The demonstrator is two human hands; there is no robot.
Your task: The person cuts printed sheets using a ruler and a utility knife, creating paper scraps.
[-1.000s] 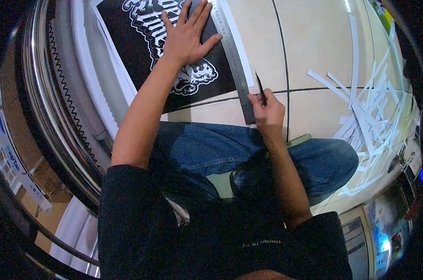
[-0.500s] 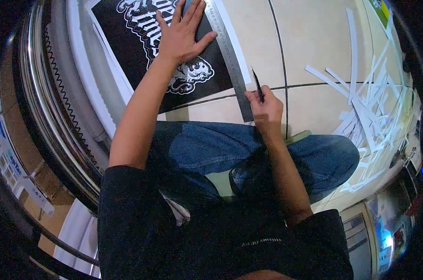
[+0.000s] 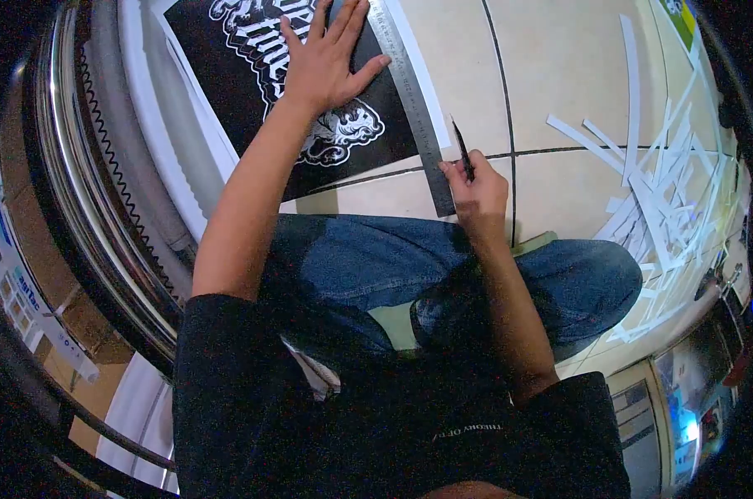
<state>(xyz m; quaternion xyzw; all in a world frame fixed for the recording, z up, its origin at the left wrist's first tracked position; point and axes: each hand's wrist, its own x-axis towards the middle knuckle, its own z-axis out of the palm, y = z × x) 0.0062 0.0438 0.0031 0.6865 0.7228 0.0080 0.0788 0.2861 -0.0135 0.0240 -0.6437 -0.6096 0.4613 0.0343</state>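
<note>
The left hand (image 3: 320, 73), near 12 o'clock, lay palm down with its fingers spread over a black printed sheet (image 3: 256, 87) bearing white gothic lettering and ornament; its thumb reached the edge of a long, straight, silver-grey metal ruler (image 3: 414, 108). The right hand (image 3: 483, 200), at 2 o'clock, pinched a slim black pointed tool (image 3: 463, 148), tip toward 12 o'clock, with the thumb against the ruler's near end; whether it also gripped the ruler could not be told.

The sheet sat at 11 o'clock, and the ruler ran along its right side, a white margin showing beyond. Little had changed from half a second earlier: both hands kept their places, which suggested the ruler was being held steady there.

Farther out, cream floor tiles (image 3: 559, 200) with dark joints spread toward 2 o'clock. Thin white paper-like strips (image 3: 661, 220) lay tangled toward 3 o'clock. Crossed legs in blue jeans (image 3: 364, 258) filled the middle.
</note>
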